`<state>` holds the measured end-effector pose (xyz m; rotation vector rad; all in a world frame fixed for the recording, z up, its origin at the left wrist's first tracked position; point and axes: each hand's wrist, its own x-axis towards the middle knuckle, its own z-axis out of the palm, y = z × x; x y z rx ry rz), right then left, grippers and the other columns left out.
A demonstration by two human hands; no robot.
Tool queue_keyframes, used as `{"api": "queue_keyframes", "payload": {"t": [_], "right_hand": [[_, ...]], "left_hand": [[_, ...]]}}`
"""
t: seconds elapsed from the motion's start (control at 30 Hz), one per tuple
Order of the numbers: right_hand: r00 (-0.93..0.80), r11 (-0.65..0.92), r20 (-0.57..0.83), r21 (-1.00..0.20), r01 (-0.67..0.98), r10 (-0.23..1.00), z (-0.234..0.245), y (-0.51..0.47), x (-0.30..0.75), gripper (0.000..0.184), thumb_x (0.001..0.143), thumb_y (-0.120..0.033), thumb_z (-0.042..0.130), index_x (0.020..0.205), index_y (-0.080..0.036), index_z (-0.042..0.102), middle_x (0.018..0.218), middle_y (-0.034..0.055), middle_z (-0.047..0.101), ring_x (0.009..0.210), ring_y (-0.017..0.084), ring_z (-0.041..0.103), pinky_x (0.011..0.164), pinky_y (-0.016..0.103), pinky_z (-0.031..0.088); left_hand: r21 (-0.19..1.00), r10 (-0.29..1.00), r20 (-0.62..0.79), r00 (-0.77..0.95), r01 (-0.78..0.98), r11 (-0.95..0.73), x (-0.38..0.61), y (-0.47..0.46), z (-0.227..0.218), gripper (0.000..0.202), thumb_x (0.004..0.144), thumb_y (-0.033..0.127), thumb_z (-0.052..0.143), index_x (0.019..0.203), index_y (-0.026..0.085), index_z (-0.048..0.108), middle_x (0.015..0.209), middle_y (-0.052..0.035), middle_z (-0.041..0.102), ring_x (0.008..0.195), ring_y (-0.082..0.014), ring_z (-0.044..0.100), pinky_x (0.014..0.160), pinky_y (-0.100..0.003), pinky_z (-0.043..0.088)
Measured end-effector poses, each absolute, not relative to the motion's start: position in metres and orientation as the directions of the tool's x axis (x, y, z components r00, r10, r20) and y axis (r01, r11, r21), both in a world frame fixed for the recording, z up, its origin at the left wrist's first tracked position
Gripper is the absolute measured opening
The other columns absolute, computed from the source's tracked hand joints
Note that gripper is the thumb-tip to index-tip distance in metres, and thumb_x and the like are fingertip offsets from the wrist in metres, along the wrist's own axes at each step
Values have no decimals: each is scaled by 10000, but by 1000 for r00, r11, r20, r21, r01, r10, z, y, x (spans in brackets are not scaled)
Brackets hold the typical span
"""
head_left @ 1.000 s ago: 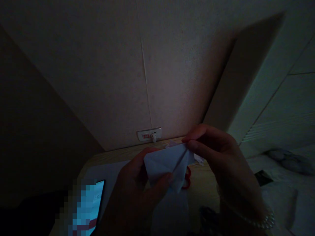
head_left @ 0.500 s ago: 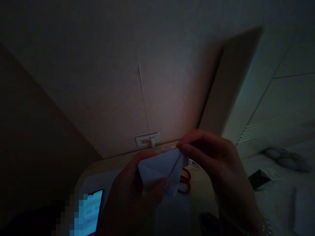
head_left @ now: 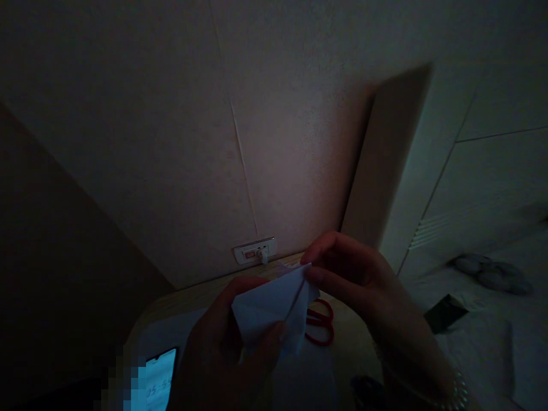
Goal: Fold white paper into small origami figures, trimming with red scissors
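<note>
A folded sheet of white paper point(head_left: 263, 305) is held up over the table between both hands. My left hand point(head_left: 231, 337) grips its left side, with the thumb lying across the front and the fingers behind. At the paper's upper right corner, my right hand point(head_left: 355, 279) pinches the tip between thumb and forefinger. A dark crease or slit runs down from that tip. Red-handled scissors point(head_left: 321, 323) lie on the table just behind the paper, their blades hidden. A beaded bracelet point(head_left: 459, 391) circles my right wrist.
A lit phone point(head_left: 160, 377) showing digits lies at the lower left on white paper. Against the wall is a socket point(head_left: 256, 251) with a white plug. On the floor at right are a dark green box point(head_left: 446, 314) and a grey bundle point(head_left: 492, 273). The room is dim.
The view has shifted slightly, so the surroundings sit lower in the picture. Both hands still hold the folded paper, now a little further left and lower, with its top edge tilted more steeply.
</note>
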<state>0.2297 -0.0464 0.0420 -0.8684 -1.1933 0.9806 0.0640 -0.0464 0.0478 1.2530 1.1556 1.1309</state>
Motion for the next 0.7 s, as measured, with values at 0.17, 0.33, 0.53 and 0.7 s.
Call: {"api": "queue_keyframes", "payload": {"t": [0.17, 0.33, 0.53, 0.7], "right_hand": [[175, 365, 340, -921, -137, 924, 44, -53, 224, 170, 764, -120, 749, 698, -221, 630, 659, -82, 613, 621, 57, 550, 552, 158, 406], [183, 408, 393, -911, -53, 901, 43, -55, 219, 115, 824, -164, 707, 783, -259, 655, 737, -80, 649, 706, 68, 606, 632, 168, 456], [88, 337, 338, -941, 27, 937, 37, -46, 220, 192, 829, -311, 722, 1007, -315, 652, 985, -54, 701, 845, 107, 650, 731, 212, 496], [-50, 243, 241, -969, 46, 969, 35, -44, 217, 128, 807, -396, 716, 840, -278, 680, 846, -30, 694, 773, 151, 648, 725, 275, 495]], "left_hand": [[1000, 995, -5, 100, 2, 5, 64, -46, 45, 221, 604, 228, 780, 794, 237, 668, 679, 75, 721, 623, -118, 700, 566, -153, 552], [999, 997, 31, 64, -24, -29, 63, -47, 45, 221, 627, 182, 783, 807, 249, 675, 692, 83, 721, 702, -123, 723, 636, -158, 566], [988, 999, 35, 8, -152, -33, 63, -42, 44, 208, 620, 138, 779, 768, 242, 675, 710, 77, 752, 708, -132, 730, 635, -172, 572], [961, 991, 97, -88, -252, -116, 68, -44, 46, 219, 624, 103, 781, 746, 262, 691, 665, 123, 741, 617, -62, 686, 588, -93, 529]]}}
